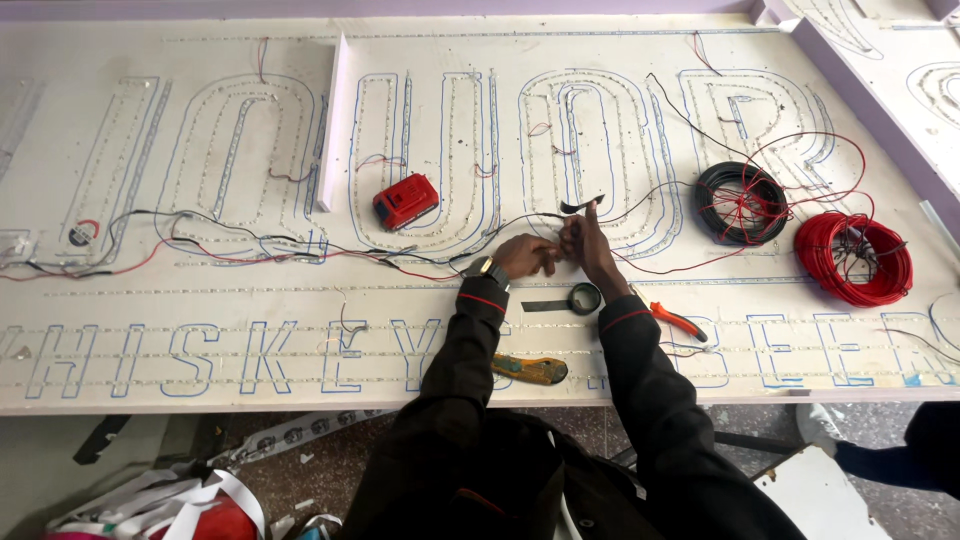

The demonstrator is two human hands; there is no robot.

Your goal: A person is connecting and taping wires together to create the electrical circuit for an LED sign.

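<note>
Over a big white sign board with outlined letters and strips of small lights, my two hands meet near the middle. My left hand, with a watch on the wrist, pinches red and black wires at a joint. My right hand holds a short strip of black tape that sticks up from its fingertips, close against the left hand. A roll of black tape with a loose tail lies just below my hands.
A red battery pack lies left of my hands. A coil of black wire and a coil of red wire lie to the right. Orange-handled pliers and a yellow utility knife rest near the front edge. A white upright strip stands on the board.
</note>
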